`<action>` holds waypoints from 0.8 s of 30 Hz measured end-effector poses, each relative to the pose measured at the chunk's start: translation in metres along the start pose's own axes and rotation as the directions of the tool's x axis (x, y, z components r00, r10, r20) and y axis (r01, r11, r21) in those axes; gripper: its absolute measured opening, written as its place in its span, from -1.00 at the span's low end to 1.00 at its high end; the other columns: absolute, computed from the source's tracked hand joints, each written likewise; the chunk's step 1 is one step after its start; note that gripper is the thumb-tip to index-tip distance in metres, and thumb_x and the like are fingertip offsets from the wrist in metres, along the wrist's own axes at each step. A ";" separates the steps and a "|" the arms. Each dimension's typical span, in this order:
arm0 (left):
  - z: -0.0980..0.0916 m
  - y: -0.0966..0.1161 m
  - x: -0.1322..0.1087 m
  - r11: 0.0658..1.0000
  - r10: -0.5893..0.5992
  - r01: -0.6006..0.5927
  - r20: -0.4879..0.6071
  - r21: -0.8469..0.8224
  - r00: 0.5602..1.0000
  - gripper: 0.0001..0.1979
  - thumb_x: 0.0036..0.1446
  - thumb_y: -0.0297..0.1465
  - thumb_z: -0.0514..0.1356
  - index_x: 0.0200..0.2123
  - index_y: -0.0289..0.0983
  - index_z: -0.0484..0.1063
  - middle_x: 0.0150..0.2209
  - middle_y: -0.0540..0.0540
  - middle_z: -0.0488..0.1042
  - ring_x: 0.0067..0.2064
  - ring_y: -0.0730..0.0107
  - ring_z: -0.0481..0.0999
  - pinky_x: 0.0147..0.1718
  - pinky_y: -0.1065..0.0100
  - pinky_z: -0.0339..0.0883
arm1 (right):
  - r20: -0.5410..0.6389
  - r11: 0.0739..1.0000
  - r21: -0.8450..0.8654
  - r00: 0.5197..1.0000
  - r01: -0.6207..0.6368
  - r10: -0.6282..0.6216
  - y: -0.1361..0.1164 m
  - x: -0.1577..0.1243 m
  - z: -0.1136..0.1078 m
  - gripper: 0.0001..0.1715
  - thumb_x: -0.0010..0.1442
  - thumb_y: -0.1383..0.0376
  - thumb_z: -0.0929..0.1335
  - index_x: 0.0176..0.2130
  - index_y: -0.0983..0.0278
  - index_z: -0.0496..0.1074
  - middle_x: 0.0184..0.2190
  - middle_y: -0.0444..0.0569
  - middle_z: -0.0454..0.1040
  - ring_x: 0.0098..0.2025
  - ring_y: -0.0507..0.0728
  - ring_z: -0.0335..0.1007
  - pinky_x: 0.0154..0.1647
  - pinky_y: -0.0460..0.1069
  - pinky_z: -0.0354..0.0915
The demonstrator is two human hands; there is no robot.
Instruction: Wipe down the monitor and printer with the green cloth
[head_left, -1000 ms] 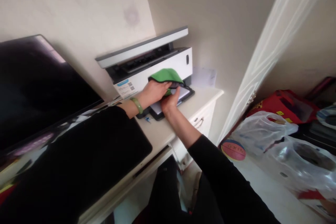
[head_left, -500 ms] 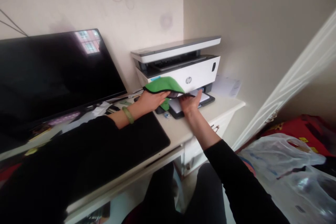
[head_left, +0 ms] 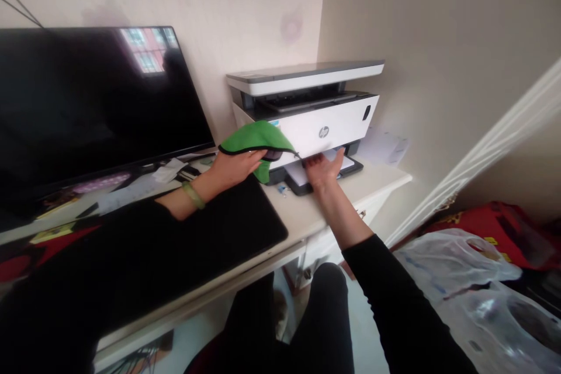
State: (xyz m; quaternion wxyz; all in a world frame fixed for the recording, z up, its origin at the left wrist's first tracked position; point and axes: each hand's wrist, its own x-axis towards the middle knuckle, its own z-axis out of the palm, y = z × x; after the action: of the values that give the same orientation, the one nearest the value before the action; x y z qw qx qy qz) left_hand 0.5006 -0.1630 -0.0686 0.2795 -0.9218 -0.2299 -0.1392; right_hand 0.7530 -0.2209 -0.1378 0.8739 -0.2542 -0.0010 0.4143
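My left hand, with a pale green bangle at its wrist, grips a green cloth with a black edge. The cloth hangs in front of the left part of a white and grey HP printer. Its right corner comes near the fingers of my right hand. That hand is palm up over the printer's paper tray, thumb spread away. Its fingertips lie in shadow below the printer's front panel, and they hold nothing that I can see. White paper lies in the tray.
A black monitor stands on the left of the desk, behind a black desk mat. Papers and small items lie below the screen. Plastic bags and a red bag are on the right.
My left hand has drawn the green cloth to the left, away from my right hand. My right hand stays at the paper tray. The view has shifted a little.
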 end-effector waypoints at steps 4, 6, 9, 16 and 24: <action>0.003 -0.016 -0.012 0.971 -0.173 0.144 -0.147 -0.191 0.974 -0.58 0.49 -0.30 0.03 0.22 -0.21 0.57 0.06 -0.31 0.66 0.10 -0.03 0.65 0.07 0.06 0.51 | 0.029 0.999 -0.041 0.999 0.017 -0.015 0.000 -0.001 0.000 -0.26 0.40 -0.29 0.11 -0.20 0.18 0.53 -0.06 0.02 0.60 0.10 0.15 0.59 0.21 0.13 0.59; 0.002 -0.018 -0.017 0.892 -0.323 0.167 -0.334 -0.420 0.886 -0.67 0.42 -0.26 0.10 0.04 -0.25 0.61 -0.05 -0.26 0.66 0.00 0.02 0.65 0.05 0.10 0.50 | 0.051 0.993 -0.110 0.998 0.042 -0.036 0.002 -0.007 0.001 -0.25 0.39 -0.30 0.10 -0.18 0.16 0.53 0.04 0.05 0.60 0.25 0.18 0.54 0.37 0.15 0.50; -0.010 -0.011 -0.020 0.627 -0.591 0.092 -0.395 -0.774 0.703 -0.74 0.37 -0.18 0.18 -0.21 -0.23 0.54 -0.30 -0.08 0.57 -0.23 0.23 0.57 -0.16 0.23 0.48 | 0.107 0.959 -0.267 0.991 0.100 -0.074 0.011 -0.032 -0.004 -0.26 0.37 -0.30 0.14 -0.04 0.16 0.53 0.27 0.10 0.52 0.45 0.22 0.40 0.57 0.23 0.29; -0.057 0.036 -0.012 -0.059 -0.569 0.006 0.039 -0.998 0.822 -0.79 0.14 -0.22 0.38 -0.29 -0.24 0.53 -0.34 0.00 0.55 -0.29 0.32 0.54 -0.30 0.34 0.43 | 0.511 0.713 -0.403 0.787 0.574 -0.345 0.033 -0.137 -0.031 -0.23 0.32 -0.25 0.37 0.30 0.11 0.44 0.53 0.08 0.30 0.55 0.28 0.28 0.66 0.35 0.09; -0.054 0.084 0.007 -0.005 -0.280 0.013 0.014 -1.000 0.960 -0.68 0.23 -0.09 0.37 -0.28 -0.24 0.54 -0.30 -0.06 0.60 -0.25 0.29 0.56 -0.24 0.29 0.46 | 0.537 0.461 -0.358 0.583 0.812 -0.610 0.021 -0.166 -0.045 -0.82 0.36 0.11 0.45 -0.18 0.16 0.54 0.37 -0.02 0.50 0.46 0.26 0.37 0.59 0.37 0.15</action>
State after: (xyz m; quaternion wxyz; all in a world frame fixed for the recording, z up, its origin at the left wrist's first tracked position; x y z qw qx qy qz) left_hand 0.5422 -0.2533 -0.0604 -0.4436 -0.8028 -0.1330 -0.3755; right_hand 0.6379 -0.3502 -0.1519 0.8319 -0.4039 -0.3800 0.0191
